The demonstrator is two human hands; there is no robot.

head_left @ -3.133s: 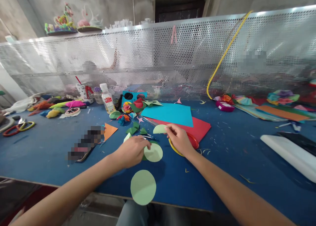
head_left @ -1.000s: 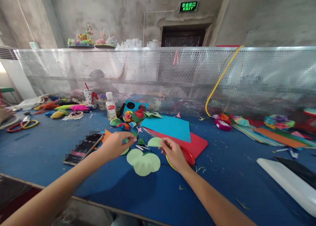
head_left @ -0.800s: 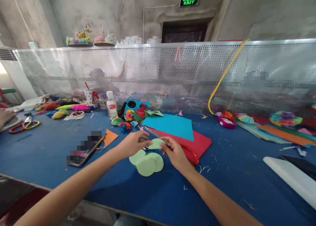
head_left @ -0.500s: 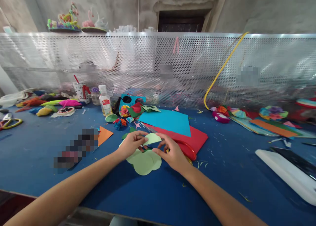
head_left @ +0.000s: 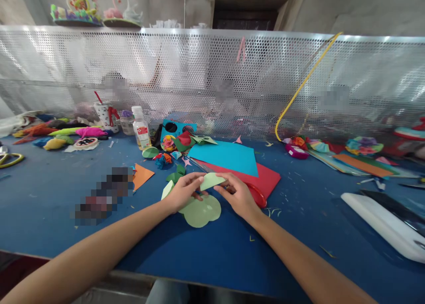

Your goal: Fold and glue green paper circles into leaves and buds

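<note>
Left hand (head_left: 182,192) now brought across to join right hand (head_left: 237,195), both grips pinched closed on folded green paper piece (head_left: 211,180), held just above green paper circles (head_left: 201,212) on blue surface (head_left: 299,233).

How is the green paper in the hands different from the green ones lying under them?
The held piece is pinched up by the left hand and right hand; the green circles lie flat on the blue table. The held piece looks folded into a half-round; the green circles are whole and overlap. Both are pale green paper.
</note>
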